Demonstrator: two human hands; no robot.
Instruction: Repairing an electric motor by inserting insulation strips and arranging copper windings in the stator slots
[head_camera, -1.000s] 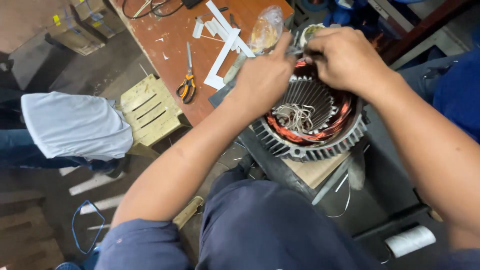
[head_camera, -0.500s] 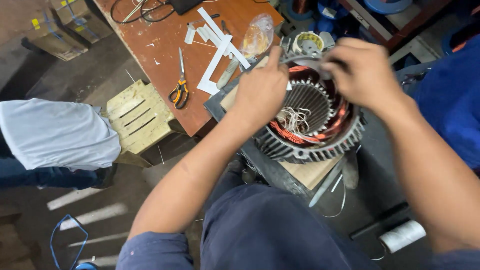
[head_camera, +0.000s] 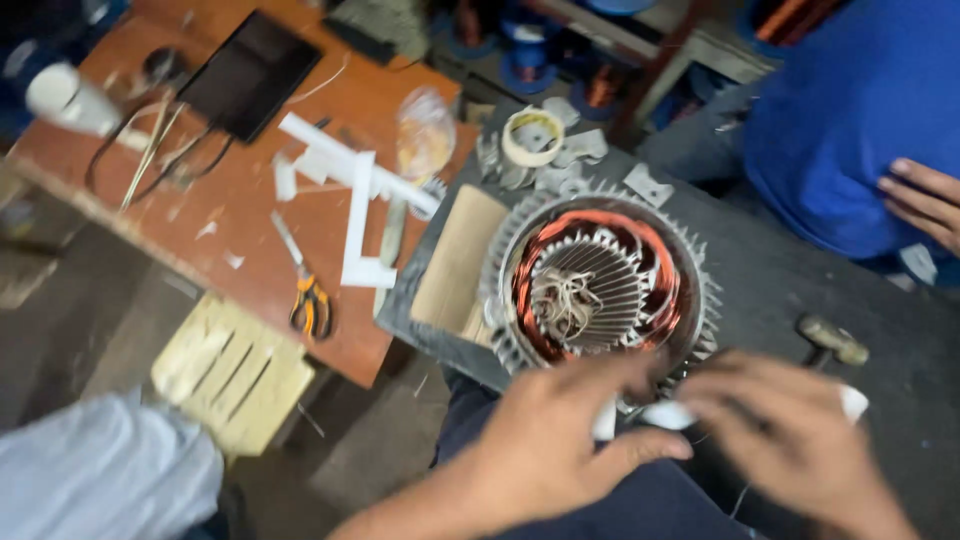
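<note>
Motor stator (head_camera: 598, 283) sits on the dark bench, both hands low at its six o'clock edge.
Left hand (head_camera: 560, 440) and right hand (head_camera: 790, 435) together pinch a white strip (head_camera: 665, 413) between them, fingers curled, blurred. Scissors (head_camera: 308, 300) lie at nine o'clock on the wooden table (head_camera: 250, 230); tape roll (head_camera: 532, 136) at twelve.

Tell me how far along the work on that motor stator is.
Done: copper windings already sit in the finned stator, with loose wire ends bunched in its bore. In hand: the left hand and right hand pinch a white strip at the near rim; motion blur hides the grip. Left: the wire ends lie unconnected, and white strips and scissors wait on the table.
</note>
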